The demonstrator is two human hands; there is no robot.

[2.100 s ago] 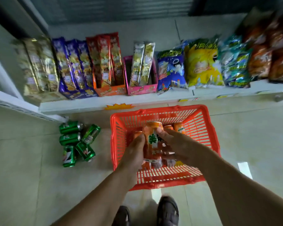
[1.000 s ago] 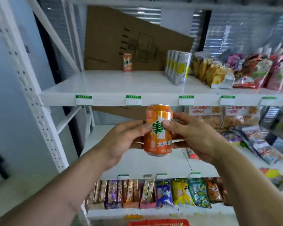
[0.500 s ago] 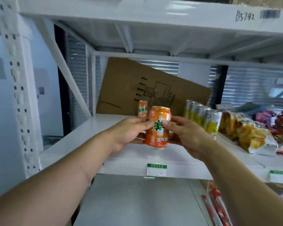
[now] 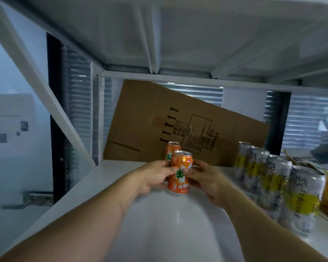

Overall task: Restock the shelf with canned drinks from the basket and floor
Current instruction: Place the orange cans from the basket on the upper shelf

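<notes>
- Head view showed both hands clamped on one orange can [image 4: 180, 173], upright at the middle of the white shelf [image 4: 159, 224]; whether its base touched the shelf could not be told.
- Left hand [image 4: 155, 175] gripped from 9 o'clock, right hand [image 4: 204, 178] from 3 o'clock.
- Second orange can [image 4: 172, 149] stood just behind, at 12 o'clock.
- Silver-and-yellow cans [image 4: 273, 178] lined the 3 o'clock side.
- Flattened cardboard [image 4: 178, 125] leaned at the back.
</notes>
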